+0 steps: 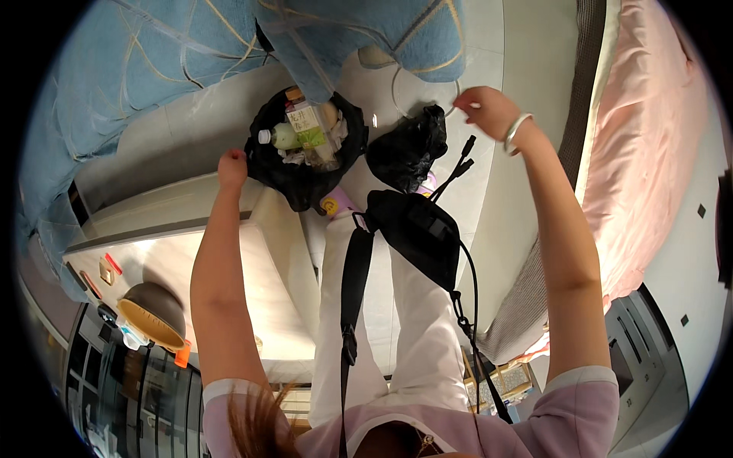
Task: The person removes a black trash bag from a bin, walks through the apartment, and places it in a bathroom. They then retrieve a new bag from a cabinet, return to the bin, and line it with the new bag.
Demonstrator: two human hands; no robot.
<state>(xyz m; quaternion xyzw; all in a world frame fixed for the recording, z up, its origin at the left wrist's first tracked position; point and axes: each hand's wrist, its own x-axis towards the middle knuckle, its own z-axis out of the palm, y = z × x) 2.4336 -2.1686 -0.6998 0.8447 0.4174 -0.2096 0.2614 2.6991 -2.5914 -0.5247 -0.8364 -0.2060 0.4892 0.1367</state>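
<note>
My left hand (233, 168) is closed on the left edge of a black garbage bag (305, 187), which is spread open and full of rubbish. Inside it lie a bottle with pale green contents (282, 137), a bottle with a white and green label (307, 126) and crumpled tissues. My right hand (490, 113), a white bangle at its wrist, is closed with its fingertips at a thin white hoop (395, 90), partly hidden by blue cloth. Below the hoop a second black plastic bag (408, 149) sits bunched on the floor.
Blue patterned cloth (175, 53) hangs over furniture ahead. A pale table (275, 267) stands at the left, bearing a brown bowl (156, 309). Pink bedding (649, 153) lies at the right. A black pouch with straps (416, 233) hangs from me, its cable dangling.
</note>
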